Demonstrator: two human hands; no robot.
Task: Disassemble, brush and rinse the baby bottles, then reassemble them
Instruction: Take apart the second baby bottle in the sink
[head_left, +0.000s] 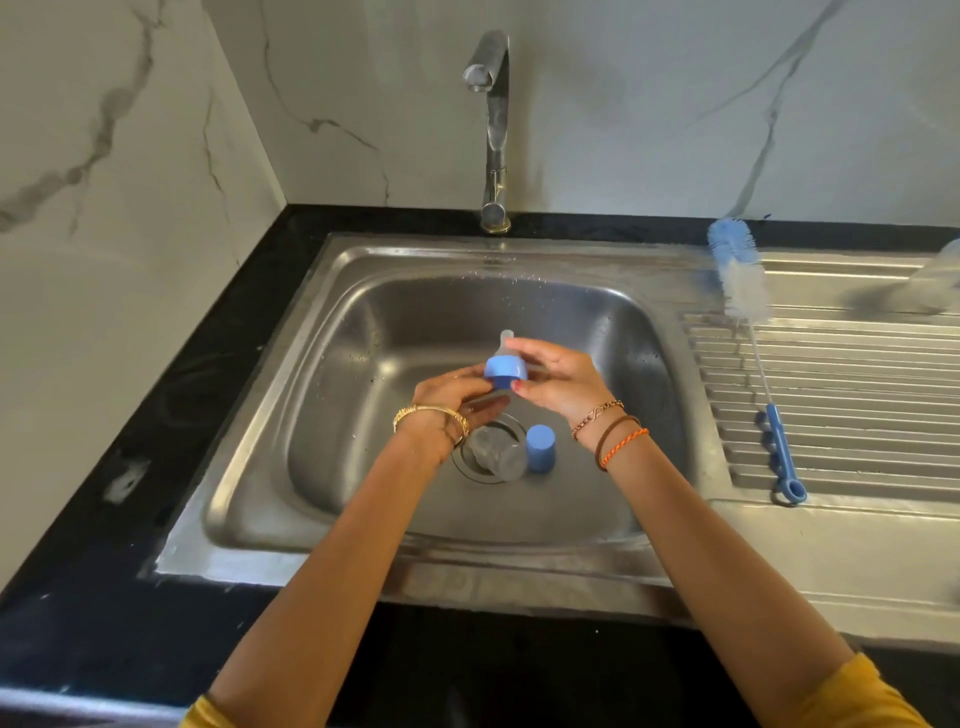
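While held above the steel sink (322, 364), a blue collar with clear teat (505, 366) is pinched between the left hand (457, 400) and right hand (558, 382). Below, 1 clear bottle (493, 452) and 1 blue cap (540, 448) are seen near the drain. On the drainboard (857, 395), a bottle brush (748, 332) is laid.

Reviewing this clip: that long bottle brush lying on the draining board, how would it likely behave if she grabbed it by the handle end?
The bottle brush has a thin wire-like stem between its blue handle and its bristles, so it would probably flex and bob a little. It looks light for its length. Lying on the ridged draining board, it seems unlikely to roll; the fluffy bristle head may drip if wet.
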